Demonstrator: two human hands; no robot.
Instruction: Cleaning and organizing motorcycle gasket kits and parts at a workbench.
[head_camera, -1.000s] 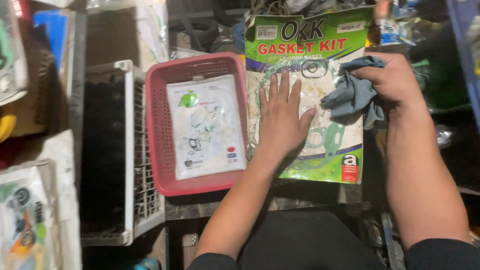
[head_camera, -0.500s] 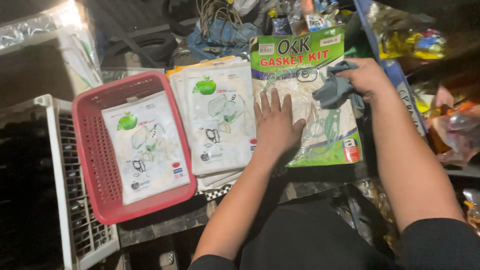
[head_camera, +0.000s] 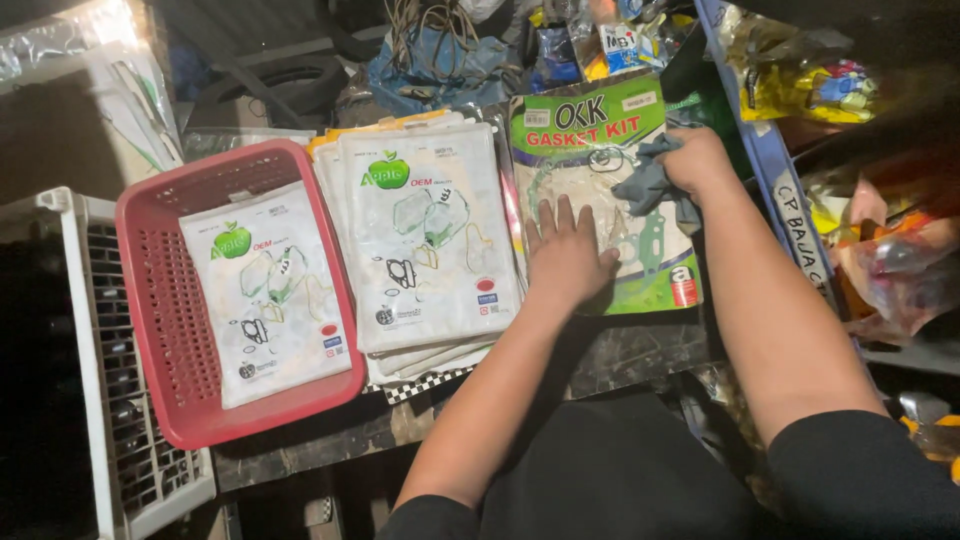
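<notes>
Green-bordered gasket-kit packet (head_camera: 640, 245) lies flat on the bench. Left hand (head_camera: 565, 260), fingers spread, presses flat on the packet's lower-left area. Right hand (head_camera: 697, 160), at 2 o'clock from the left, clenches a grey cloth (head_camera: 640, 185) against the packet's upper-right area.

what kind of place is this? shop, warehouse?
Probably a small vehicle spare-parts shop or stockroom. A stack of bagged gasket sets, another in a red basket, a tyre behind. The left hand presses a green gasket pack; the right hand wipes it with a grey cloth.
</notes>
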